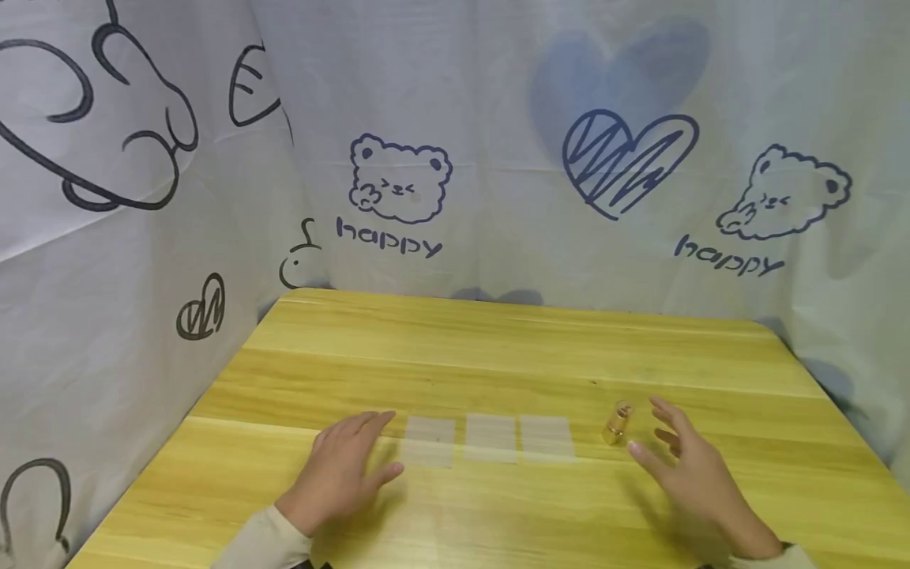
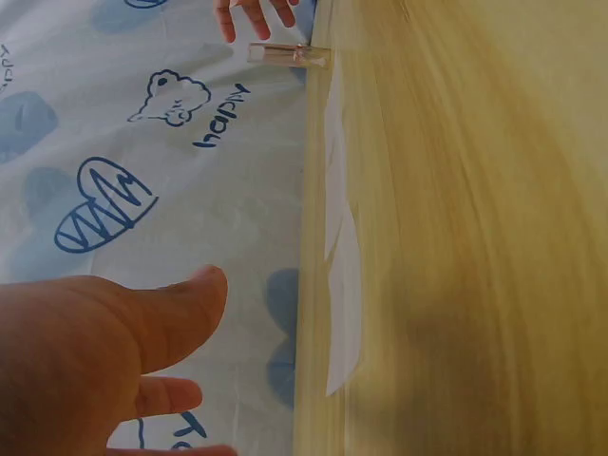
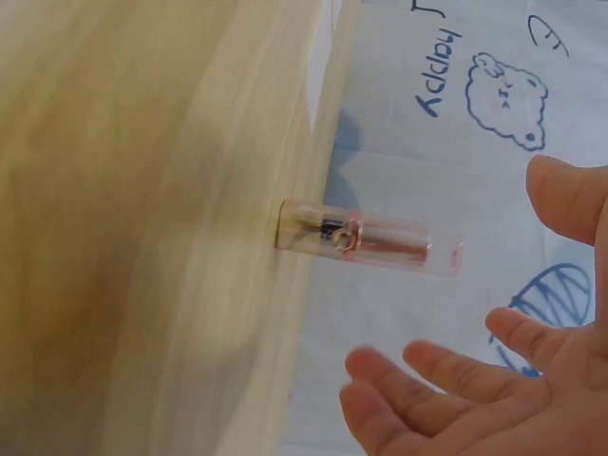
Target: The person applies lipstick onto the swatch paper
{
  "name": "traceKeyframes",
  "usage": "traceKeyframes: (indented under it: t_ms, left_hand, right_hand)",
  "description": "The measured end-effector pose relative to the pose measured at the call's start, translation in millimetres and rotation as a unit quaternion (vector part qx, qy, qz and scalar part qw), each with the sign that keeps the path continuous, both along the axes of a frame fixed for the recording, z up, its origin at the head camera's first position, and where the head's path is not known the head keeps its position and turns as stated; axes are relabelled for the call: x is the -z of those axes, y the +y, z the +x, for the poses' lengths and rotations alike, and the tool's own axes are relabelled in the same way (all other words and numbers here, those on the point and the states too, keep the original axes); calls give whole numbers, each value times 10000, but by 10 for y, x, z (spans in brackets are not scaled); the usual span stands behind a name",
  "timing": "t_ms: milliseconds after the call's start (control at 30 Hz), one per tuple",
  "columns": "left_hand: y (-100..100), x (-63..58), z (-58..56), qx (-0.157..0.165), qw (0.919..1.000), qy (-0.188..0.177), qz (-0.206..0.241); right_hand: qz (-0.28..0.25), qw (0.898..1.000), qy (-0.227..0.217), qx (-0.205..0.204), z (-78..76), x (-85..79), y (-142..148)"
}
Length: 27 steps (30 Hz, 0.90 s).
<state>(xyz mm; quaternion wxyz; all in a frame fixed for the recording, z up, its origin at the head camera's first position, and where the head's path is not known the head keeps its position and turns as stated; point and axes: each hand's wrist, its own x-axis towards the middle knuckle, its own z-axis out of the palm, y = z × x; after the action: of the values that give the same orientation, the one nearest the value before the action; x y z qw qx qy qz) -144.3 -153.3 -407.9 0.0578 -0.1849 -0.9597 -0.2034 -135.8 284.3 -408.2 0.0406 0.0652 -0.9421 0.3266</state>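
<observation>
A small lipstick-like tube (image 1: 617, 423), with a shiny gold lower part and a clear pinkish upper part, stands upright on the table. My right hand (image 1: 686, 466) is just to its right, fingers spread and not touching it; the right wrist view shows the tube (image 3: 366, 237) beyond the fingertips. Three white paper squares (image 1: 429, 442) lie in a row left of the tube. Beside the leftmost square my left hand (image 1: 344, 466) hovers, thumb apart from the fingers, holding nothing. In the left wrist view the squares (image 2: 344, 294) appear edge-on.
The wood-grain table (image 1: 455, 340) fills the lower view. White cloth (image 1: 498, 221) printed with hearts, bears and the word "happy" hangs along its back and sides. A tiny dark speck (image 1: 593, 382) marks the tabletop behind the tube.
</observation>
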Motion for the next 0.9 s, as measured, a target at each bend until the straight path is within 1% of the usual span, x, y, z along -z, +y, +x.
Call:
traceKeyframes:
  t_ms: [133,233,333,467,700,900]
  left_hand:
    - [5,50,-107,176,9991,-315,205]
    - [29,75,-203,294,9974,-597,286]
    - [75,80,-311,405,9962,-707,291]
    - [133,98,-418,492,9956,-763,225]
    - [188,146,-507,586,9947,-839,55]
    - [215,140,-525,704,9936,-863,-176]
  right_hand:
    - [-500,9984,-251,-116,-97,48,19]
    - [-828,9944,-634,-159,-185,67,56]
    - [-1008,9899,-981,-152,-268,58,87]
    - [-1092,9873,-1140,-197,-346,69,103]
    - [-1353,9808,-1359,-366,-419,115,107]
    - [-1352,9810,-1303,-484,-450,125,88]
